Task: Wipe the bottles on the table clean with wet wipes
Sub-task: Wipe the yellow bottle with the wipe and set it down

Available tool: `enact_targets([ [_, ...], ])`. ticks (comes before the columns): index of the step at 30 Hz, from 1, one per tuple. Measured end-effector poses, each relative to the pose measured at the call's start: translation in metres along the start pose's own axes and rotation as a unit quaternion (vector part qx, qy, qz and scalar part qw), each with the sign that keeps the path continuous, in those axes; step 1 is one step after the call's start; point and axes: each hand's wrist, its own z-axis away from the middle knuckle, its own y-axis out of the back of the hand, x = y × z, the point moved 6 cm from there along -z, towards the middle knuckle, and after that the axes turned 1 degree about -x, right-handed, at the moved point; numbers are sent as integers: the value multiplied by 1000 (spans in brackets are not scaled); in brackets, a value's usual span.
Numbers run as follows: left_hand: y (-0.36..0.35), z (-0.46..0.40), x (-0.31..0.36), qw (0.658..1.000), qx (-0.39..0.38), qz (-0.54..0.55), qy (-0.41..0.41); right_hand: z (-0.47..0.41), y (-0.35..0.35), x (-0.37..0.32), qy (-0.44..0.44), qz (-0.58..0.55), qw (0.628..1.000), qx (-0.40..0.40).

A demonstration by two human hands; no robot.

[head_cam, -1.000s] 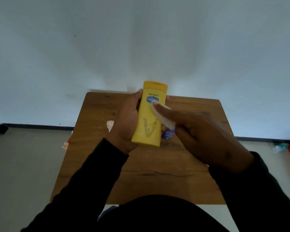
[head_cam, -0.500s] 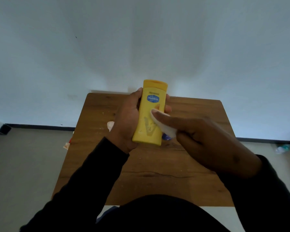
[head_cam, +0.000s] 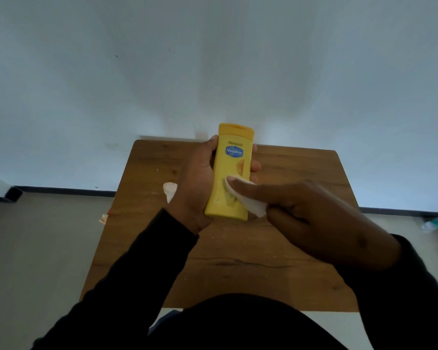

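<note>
A yellow lotion bottle (head_cam: pixel 232 168) with a blue label is held above the wooden table (head_cam: pixel 301 173), cap pointing away from me. My left hand (head_cam: pixel 196 183) grips it from the left side, fingertips showing past its right edge. My right hand (head_cam: pixel 314 218) holds a white wet wipe (head_cam: pixel 250 202) under its outstretched forefinger and presses it against the lower front of the bottle. A second bottle seen earlier behind the yellow one is hidden now.
A small white crumpled piece (head_cam: pixel 170 190) lies on the table left of my left hand. Scraps lie on the floor at the table's left edge (head_cam: pixel 103 219), and litter at the far right by the wall (head_cam: pixel 433 223). A pale wall rises behind the table.
My right hand has slid the wipe down the front of the bottle, from the blue label to the lower part. The left hand keeps its grip.
</note>
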Motion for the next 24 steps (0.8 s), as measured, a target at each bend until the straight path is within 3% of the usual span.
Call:
enact_targets([
  [3, -2, 1, -1, 1000, 7, 16, -3, -4, 4, 9, -22, 15, 999, 41],
  [7, -3, 2, -2, 1000, 15, -8, -9, -1, 0, -6, 1, 1, 1000, -28],
  [11, -6, 2, -2, 1000, 15, 9, -7, -10, 6, 3, -23, 19, 998, 50],
  [16, -3, 1, -2, 999, 27, -26, -22, -4, -3, -11, 15, -7, 999, -33],
  [20, 0, 0, 1, 999, 35, 3, -25, -9, 4, 6, -28, 19, 999, 37],
  [24, 6, 0, 1, 998, 54, -10, -29, -1, -4, -12, 2, 2, 999, -46],
])
